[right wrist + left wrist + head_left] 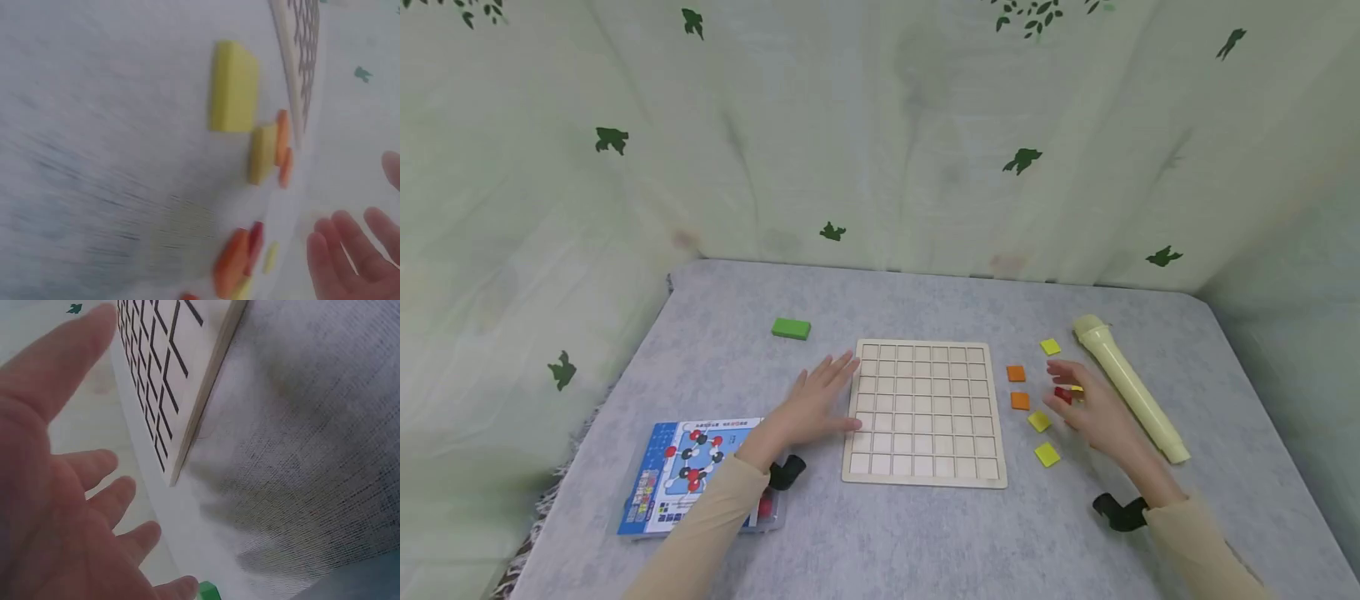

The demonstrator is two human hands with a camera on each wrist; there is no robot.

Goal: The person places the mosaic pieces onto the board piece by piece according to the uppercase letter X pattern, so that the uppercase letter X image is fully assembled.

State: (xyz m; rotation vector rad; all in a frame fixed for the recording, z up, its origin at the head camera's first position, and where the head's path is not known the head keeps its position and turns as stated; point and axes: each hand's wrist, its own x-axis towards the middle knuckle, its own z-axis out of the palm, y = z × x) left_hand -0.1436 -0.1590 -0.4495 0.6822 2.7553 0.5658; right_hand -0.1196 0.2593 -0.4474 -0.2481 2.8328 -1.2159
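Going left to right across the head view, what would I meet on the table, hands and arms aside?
Blue-and-white box, green block, wooden grid board, two orange tiles, nearest yellow tile, pale yellow tube.

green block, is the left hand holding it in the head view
No, the green block lies on the table apart from the left hand, which is spread by the left edge of the grid board.

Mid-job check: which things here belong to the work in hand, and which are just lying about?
Likely the job, being nearest the hands:
gridded board, by the left hand
orange tiles, yellow tiles and red tile, by the right hand

Probably just lying about:
green block
cream tube
blue-and-white box
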